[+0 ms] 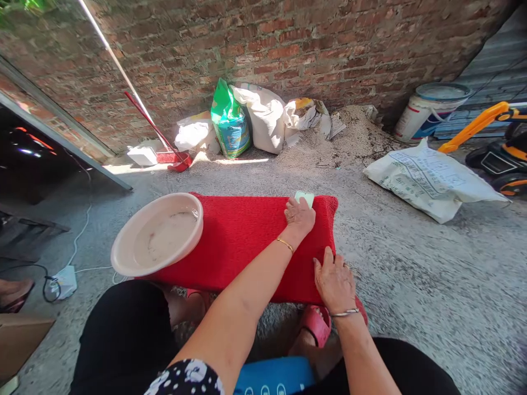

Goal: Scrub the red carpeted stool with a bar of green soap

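Note:
A thick red cloth covers a low bench in front of my knees. My left hand reaches to its far right part, fingers closed over a pale green block. Only the block's far edge shows, so I cannot tell whether it is soap or a sponge. Lying on the cloth's right edge, my right hand has its fingers spread and holds nothing. A pale pink basin of cloudy water stands on the cloth's left end.
Against the brick wall stand a green bag, a white sack and a bucket. Another white sack lies on the floor at right, near an orange-black machine. A white cable runs along the left floor.

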{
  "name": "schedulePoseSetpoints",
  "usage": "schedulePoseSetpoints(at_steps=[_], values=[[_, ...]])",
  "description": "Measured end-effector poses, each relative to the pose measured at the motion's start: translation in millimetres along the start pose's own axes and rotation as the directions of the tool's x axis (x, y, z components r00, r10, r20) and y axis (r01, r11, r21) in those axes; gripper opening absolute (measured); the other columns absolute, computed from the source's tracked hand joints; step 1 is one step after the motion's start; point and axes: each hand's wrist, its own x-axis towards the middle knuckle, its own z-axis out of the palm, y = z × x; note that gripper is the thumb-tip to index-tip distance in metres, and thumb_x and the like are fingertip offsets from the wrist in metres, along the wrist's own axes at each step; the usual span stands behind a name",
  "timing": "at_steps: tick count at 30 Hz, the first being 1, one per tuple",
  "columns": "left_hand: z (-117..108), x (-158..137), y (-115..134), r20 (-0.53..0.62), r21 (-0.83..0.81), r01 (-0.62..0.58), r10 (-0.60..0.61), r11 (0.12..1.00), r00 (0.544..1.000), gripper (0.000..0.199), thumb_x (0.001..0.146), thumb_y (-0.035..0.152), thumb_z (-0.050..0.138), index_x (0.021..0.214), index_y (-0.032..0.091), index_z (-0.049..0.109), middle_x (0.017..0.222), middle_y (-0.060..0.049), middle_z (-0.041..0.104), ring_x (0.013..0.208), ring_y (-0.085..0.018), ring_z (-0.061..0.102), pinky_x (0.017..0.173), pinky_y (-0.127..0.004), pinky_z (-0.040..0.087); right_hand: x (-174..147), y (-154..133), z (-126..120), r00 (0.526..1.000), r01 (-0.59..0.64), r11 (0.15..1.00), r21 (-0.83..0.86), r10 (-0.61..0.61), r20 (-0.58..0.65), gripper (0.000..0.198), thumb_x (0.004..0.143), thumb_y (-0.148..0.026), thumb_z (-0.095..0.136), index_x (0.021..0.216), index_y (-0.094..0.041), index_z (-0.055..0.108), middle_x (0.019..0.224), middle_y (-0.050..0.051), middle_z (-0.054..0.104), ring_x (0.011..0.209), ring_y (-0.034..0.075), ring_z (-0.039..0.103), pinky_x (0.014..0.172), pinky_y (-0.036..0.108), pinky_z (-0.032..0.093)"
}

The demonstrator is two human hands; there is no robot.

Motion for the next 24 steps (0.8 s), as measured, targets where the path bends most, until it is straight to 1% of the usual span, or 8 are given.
schedulePoseSetpoints(at_steps=[3, 6, 12, 15, 17, 20, 22, 24], values=[[8.6, -14.8, 33.7, 0.098, -0.08, -0.157, 0.165, 0.984, 0.981, 0.041, 0.088, 0.044, 0.052, 0.122, 0.022, 0.052, 0.127, -0.014, 0.048, 0.114, -0.028, 0.05, 0.088, -0.037, 0.045, 0.3, 0.9, 0.2, 1.0, 0.002, 1.0, -0.001, -0.001, 0.009, 0.052, 0.098, -0.038, 0.032, 0.135, -0.005, 0.048, 0.103, 0.021, 0.061, 0.087, 0.028, 0.064, 0.071, 0.036, 0.047], [0.6, -21.2, 30.3, 0.122, -0.126, -0.201, 0.216, 0.971, 0.969, 0.043, 0.089, 0.048, 0.049, 0.124, 0.023, 0.052, 0.125, -0.013, 0.048, 0.112, -0.027, 0.052, 0.087, -0.036, 0.045, 0.7, 0.6, -1.7, 0.999, -0.005, 1.0, 0.005, 0.005, 0.034, 0.053, 0.098, -0.039, 0.032, 0.135, -0.006, 0.048, 0.102, 0.02, 0.061, 0.087, 0.029, 0.065, 0.072, 0.037, 0.047], [-41.7, -8.9, -69.7, 0.007, -0.003, 0.11, -0.11, 0.994, 0.994, 0.045, 0.09, 0.046, 0.05, 0.128, 0.022, 0.05, 0.124, -0.016, 0.048, 0.112, -0.03, 0.053, 0.089, -0.038, 0.044, 0.3, -2.0, -3.7, 0.999, -0.022, 1.0, 0.017, 0.021, 0.033, 0.053, 0.098, -0.04, 0.034, 0.137, -0.007, 0.046, 0.11, 0.021, 0.06, 0.091, 0.028, 0.064, 0.075, 0.036, 0.047], [-45.5, -10.7, -92.9, -0.004, 0.022, 0.161, -0.161, 0.987, 0.987, 0.046, 0.091, 0.04, 0.048, 0.129, 0.015, 0.049, 0.125, -0.021, 0.047, 0.113, -0.034, 0.052, 0.088, -0.042, 0.044, 0.4, -2.2, -2.7, 0.999, -0.026, 0.999, 0.032, 0.025, 0.024, 0.053, 0.098, -0.04, 0.034, 0.137, -0.007, 0.046, 0.11, 0.022, 0.06, 0.091, 0.028, 0.064, 0.075, 0.037, 0.047], [-35.7, -20.6, -79.6, 0.002, 0.019, 0.134, -0.134, 0.991, 0.991, 0.047, 0.09, 0.041, 0.05, 0.129, 0.016, 0.049, 0.126, -0.02, 0.047, 0.114, -0.033, 0.052, 0.089, -0.041, 0.044, 0.9, -2.0, -2.3, 0.999, -0.028, 0.999, 0.039, 0.027, 0.017, 0.052, 0.097, -0.039, 0.035, 0.137, -0.007, 0.046, 0.11, 0.023, 0.06, 0.09, 0.029, 0.064, 0.074, 0.037, 0.047], [-13.2, -43.3, -31.5, 0.051, -0.019, -0.014, 0.015, 1.0, 0.999, 0.046, 0.086, 0.045, 0.055, 0.126, 0.023, 0.052, 0.126, -0.014, 0.049, 0.113, -0.028, 0.052, 0.09, -0.036, 0.045, 2.0, -1.3, -2.5, 0.999, -0.03, 0.999, 0.038, 0.029, 0.03, 0.051, 0.097, -0.037, 0.036, 0.136, -0.006, 0.046, 0.109, 0.023, 0.06, 0.09, 0.029, 0.064, 0.074, 0.037, 0.047], [-4.0, -57.1, -1.5, 0.128, -0.084, -0.171, 0.18, 0.982, 0.975, 0.045, 0.087, 0.047, 0.053, 0.126, 0.023, 0.052, 0.124, -0.013, 0.05, 0.11, -0.027, 0.053, 0.088, -0.036, 0.046, 2.6, -0.6, -3.0, 0.998, -0.036, 0.999, 0.034, 0.034, 0.062, 0.047, 0.097, -0.035, 0.036, 0.132, -0.007, 0.051, 0.105, 0.021, 0.061, 0.09, 0.028, 0.064, 0.074, 0.036, 0.047], [-5.0, -65.0, 10.8, 0.164, -0.136, -0.242, 0.263, 0.961, 0.951, 0.046, 0.088, 0.049, 0.05, 0.126, 0.023, 0.051, 0.121, -0.013, 0.051, 0.108, -0.027, 0.055, 0.087, -0.037, 0.047, 2.8, -0.2, -3.5, 0.996, -0.042, 0.999, 0.033, 0.039, 0.086, 0.044, 0.098, -0.034, 0.034, 0.128, -0.009, 0.054, 0.102, 0.019, 0.062, 0.09, 0.028, 0.065, 0.074, 0.035, 0.047]])
